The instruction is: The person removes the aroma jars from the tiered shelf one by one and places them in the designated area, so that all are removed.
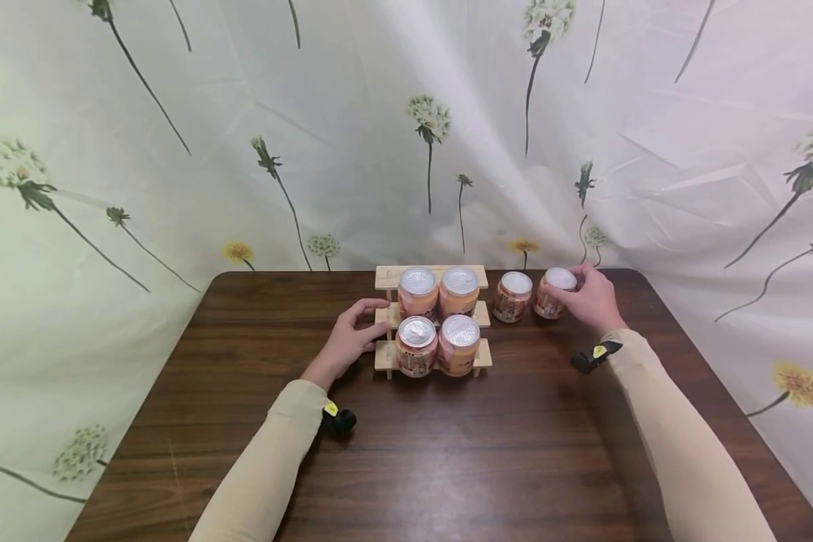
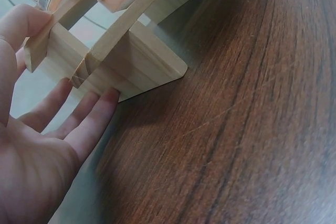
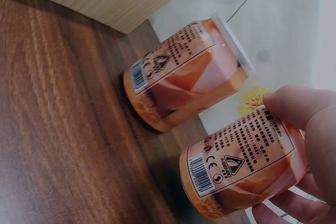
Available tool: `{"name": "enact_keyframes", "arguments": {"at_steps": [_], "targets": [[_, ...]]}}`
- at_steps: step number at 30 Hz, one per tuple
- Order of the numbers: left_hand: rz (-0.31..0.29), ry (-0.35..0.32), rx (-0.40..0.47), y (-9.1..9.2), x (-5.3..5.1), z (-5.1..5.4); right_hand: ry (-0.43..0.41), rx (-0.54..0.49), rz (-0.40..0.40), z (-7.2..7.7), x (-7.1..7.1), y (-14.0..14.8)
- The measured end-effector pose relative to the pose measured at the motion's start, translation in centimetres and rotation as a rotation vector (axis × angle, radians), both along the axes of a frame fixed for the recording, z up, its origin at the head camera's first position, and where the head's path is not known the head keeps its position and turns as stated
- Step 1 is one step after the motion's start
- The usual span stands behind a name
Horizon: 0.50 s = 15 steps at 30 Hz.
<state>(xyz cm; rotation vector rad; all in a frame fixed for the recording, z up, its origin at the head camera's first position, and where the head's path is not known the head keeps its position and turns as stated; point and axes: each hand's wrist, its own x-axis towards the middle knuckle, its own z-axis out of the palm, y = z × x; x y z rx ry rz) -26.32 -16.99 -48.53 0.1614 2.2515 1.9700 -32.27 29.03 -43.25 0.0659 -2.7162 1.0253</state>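
Observation:
A light wooden tiered rack [image 1: 387, 354] holds cans with silver lids, two on the middle tier [image 1: 418, 295] and two on the lowest [image 1: 458, 346]. At the rack's left side, my left hand [image 1: 352, 336] touches the wood with fingers spread and fairly straight; the left wrist view shows fingertips against the side panel [image 2: 123, 66]. To the right of the rack, my right hand [image 1: 592, 299] grips an orange-pink can [image 1: 549, 302] between thumb and fingers. Another such can [image 3: 184, 74] stands upright on the table beside it, between the gripped can and the rack.
The dark wooden table [image 1: 433, 467] ends at a back edge just behind the rack and cans. A pale curtain [image 1: 352, 135] printed with dandelions hangs behind and around it. The rack's top tier [image 1: 386, 275] carries no can.

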Motion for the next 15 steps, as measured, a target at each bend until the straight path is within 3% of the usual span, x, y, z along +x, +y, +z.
{"name": "enact_keyframes", "arguments": {"at_steps": [6,15], "targets": [[-0.007,-0.013,-0.006,-0.01,-0.06,0.38,0.000,0.024,0.007,-0.44,0.03,-0.02],[-0.005,0.012,0.015,-0.01,-0.09,-0.19,-0.003,0.014,0.004,-1.02,0.14,-0.05]]}}
